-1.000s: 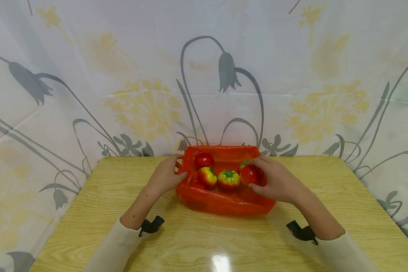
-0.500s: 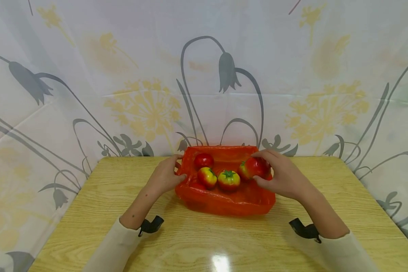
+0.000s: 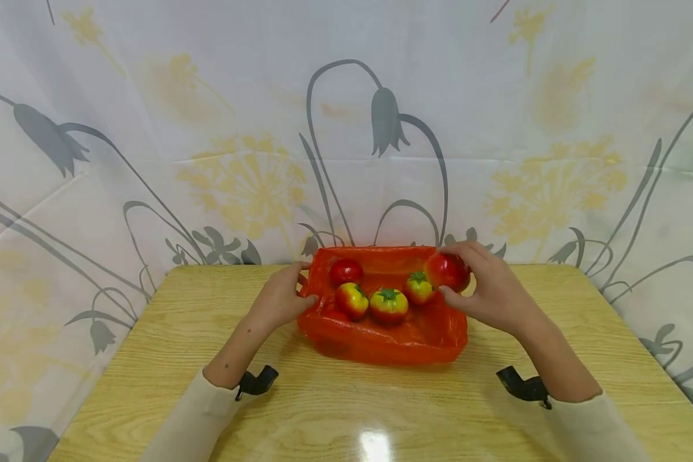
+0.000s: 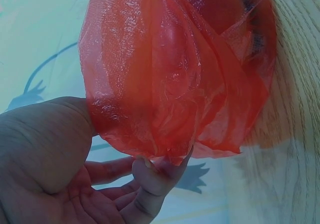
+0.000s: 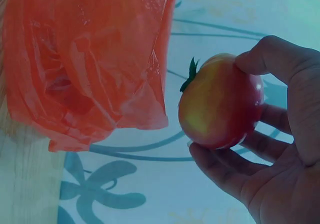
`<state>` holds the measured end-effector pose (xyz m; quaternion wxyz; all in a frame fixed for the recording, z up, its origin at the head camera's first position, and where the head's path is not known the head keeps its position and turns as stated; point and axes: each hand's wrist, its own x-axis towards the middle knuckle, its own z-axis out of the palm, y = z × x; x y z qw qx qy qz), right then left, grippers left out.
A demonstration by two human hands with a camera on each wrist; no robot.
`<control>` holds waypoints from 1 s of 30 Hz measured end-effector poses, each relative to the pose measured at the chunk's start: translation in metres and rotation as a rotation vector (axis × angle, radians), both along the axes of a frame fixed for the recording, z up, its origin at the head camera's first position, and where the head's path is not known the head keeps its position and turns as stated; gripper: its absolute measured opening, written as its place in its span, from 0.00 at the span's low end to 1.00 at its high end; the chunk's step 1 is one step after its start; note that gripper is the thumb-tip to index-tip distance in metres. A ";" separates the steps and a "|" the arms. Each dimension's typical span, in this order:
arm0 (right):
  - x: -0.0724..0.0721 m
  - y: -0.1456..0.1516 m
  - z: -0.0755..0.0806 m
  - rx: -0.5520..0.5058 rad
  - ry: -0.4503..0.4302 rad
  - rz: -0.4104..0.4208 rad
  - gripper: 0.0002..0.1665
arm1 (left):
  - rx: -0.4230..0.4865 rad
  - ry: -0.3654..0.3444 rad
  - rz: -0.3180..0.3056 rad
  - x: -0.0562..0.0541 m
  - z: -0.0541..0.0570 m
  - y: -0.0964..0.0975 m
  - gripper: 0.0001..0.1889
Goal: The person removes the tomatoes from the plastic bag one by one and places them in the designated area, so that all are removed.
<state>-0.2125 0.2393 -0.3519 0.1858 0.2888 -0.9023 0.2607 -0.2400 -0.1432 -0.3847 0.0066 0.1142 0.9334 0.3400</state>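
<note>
My right hand holds a shiny red-and-yellow tomato between thumb and fingers, above the right end of an open red plastic bag. A green leafy top sticks out from that tomato in the right wrist view. Inside the bag lie a red tomato at the back left and several yellow-red ones, among them a front-middle tomato and one nearer the right hand, a green-topped tomato. At the bag's left side, my left hand grips the edge, thumb and fingertips at the film.
The bag stands on a light wooden table, close to its back edge. Behind hangs a pale curtain with grey and yellow flower prints. Black camera mounts sit at both wrists, such as the right wrist mount.
My right hand has moved right and up with the tomato, from inside the bag to above its right end, uncovering the green-topped tomato. The left hand has stayed in place.
</note>
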 end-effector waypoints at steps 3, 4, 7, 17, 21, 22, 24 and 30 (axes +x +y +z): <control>-0.001 0.002 0.001 -0.014 0.011 -0.013 0.35 | -0.007 -0.007 0.005 0.000 0.001 0.001 0.37; -0.001 0.002 0.001 -0.019 0.014 -0.016 0.34 | -0.008 -0.008 0.007 0.000 0.001 0.001 0.37; -0.002 0.004 0.001 -0.033 0.025 -0.028 0.34 | -0.006 -0.011 0.008 0.000 0.002 0.001 0.37; -0.005 0.010 0.001 -0.060 0.066 -0.055 0.34 | -0.003 -0.004 0.004 -0.001 0.001 0.001 0.34; -0.007 0.014 -0.001 -0.064 0.075 -0.072 0.34 | 0.007 -0.007 0.012 -0.001 0.000 0.001 0.33; -0.007 0.015 -0.001 -0.063 0.078 -0.077 0.34 | 0.011 -0.008 0.015 -0.001 0.000 0.001 0.33; -0.008 0.017 -0.002 -0.067 0.079 -0.082 0.34 | 0.017 -0.009 0.020 -0.001 0.000 0.001 0.33; -0.010 0.021 -0.005 -0.094 0.088 -0.092 0.35 | 0.022 0.006 0.026 0.000 0.000 0.000 0.32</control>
